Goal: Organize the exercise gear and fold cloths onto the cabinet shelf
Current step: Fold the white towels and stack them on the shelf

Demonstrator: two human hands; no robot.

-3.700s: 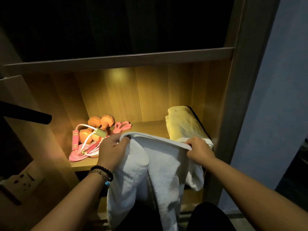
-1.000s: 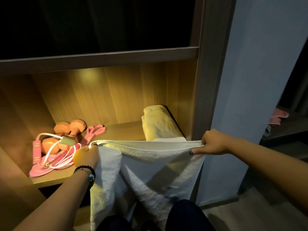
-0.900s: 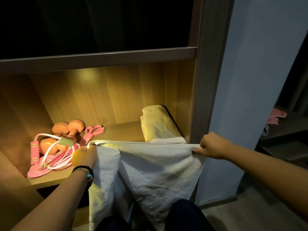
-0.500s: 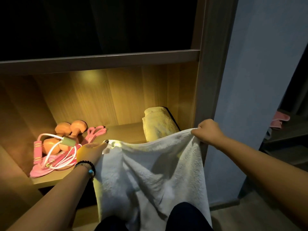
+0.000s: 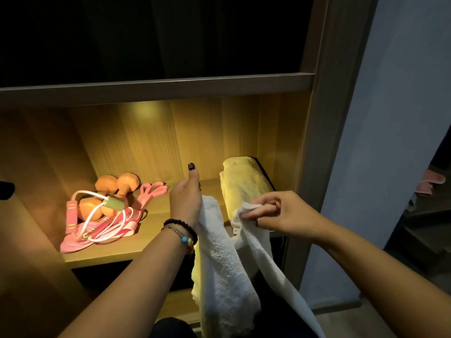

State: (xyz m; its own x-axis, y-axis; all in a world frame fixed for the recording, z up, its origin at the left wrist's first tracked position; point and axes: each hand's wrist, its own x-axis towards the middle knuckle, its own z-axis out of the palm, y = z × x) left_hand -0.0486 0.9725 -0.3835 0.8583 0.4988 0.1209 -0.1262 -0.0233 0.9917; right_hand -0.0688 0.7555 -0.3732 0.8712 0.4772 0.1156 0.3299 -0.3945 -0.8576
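Hands now together: left hand (image 5: pixel 185 203), right hand (image 5: pixel 275 215) pinching one towel (image 5: pixel 224 264).

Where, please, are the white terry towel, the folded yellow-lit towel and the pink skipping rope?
white terry towel (image 5: pixel 220 262): head view, hanging middle.
folded yellow-lit towel (image 5: pixel 244 181): head view, top surface.
pink skipping rope (image 5: pixel 71 215): head view, left handle.
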